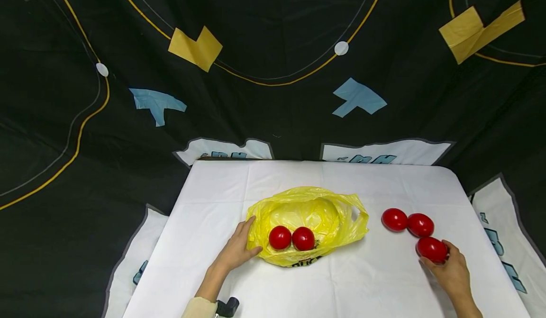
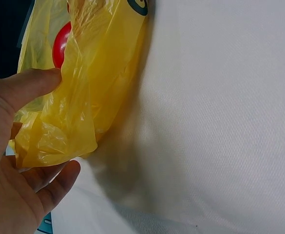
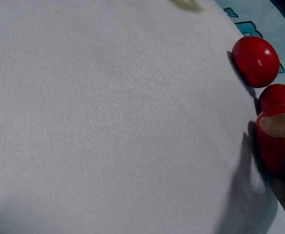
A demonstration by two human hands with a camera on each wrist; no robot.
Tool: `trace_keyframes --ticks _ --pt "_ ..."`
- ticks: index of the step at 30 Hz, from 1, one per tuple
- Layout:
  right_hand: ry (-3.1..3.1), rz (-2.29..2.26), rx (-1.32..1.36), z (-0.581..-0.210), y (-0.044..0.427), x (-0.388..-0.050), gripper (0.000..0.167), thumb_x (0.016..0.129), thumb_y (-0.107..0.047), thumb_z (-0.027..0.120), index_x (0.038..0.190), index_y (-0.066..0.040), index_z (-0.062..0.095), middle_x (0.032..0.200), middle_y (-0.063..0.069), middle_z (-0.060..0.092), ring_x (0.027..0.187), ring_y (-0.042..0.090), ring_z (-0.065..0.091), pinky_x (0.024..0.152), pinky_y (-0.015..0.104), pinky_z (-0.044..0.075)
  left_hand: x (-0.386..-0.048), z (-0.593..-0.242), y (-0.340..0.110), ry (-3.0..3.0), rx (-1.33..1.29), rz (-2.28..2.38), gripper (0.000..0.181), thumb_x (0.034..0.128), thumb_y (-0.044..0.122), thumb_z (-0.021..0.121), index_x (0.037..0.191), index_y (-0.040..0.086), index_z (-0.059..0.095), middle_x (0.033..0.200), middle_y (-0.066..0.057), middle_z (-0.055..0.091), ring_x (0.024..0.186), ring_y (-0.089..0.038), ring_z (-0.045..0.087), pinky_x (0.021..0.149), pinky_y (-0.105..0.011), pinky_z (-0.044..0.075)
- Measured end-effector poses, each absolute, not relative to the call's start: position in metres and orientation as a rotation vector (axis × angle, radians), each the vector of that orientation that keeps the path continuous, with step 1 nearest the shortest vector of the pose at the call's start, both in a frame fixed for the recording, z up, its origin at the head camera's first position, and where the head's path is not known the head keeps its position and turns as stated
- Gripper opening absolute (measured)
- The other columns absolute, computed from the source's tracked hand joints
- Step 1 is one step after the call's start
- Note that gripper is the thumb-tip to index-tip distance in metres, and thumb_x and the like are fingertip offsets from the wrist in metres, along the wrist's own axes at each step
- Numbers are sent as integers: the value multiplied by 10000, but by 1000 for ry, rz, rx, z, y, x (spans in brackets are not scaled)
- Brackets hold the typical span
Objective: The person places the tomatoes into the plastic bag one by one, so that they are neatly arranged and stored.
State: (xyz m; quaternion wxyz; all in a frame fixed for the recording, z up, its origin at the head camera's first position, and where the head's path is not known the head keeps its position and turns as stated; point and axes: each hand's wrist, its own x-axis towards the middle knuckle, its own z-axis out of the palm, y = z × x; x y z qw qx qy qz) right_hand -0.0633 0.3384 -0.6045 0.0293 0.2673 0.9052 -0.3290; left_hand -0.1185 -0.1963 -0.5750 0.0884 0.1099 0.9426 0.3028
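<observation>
A crinkled yellow plastic bag [image 1: 294, 197] lies open on the table, with two glossy red balls [image 1: 279, 238] inside its mouth. My left hand [image 1: 236, 248] holds the bag by its left rim. The left wrist view shows the thumb on one side of the yellow film [image 2: 84, 97] and the fingers round the other. On the right, three more red balls sit close together. Thumb and fingers of my right hand [image 1: 453, 269] grip the nearest red ball [image 1: 432, 249]. In the right wrist view that ball [image 3: 274, 151] is partly hidden by the thumb.
A white cloth covers the table [image 1: 367, 285]. The other two loose red balls, one at the left [image 1: 394, 220] and one in the middle [image 1: 420, 225], touch or nearly touch. Behind the table hangs a black printed curtain [image 1: 273, 119]. A small black object [image 1: 228, 307] is by the left wrist.
</observation>
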Motion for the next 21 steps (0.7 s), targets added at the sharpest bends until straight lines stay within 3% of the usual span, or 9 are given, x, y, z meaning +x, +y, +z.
trace_keyframes --ticks 21 --pt "2703 -1028 851 -601 336 -62 950 819 -266 751 1433 121 139 1318 399 241 1202 547 284 974 640 313 -118 -575 -196 2811 305 891 897 788 286 768 1497 111 247 1403 -141 382 1222 -320 477 1006 -483 403"
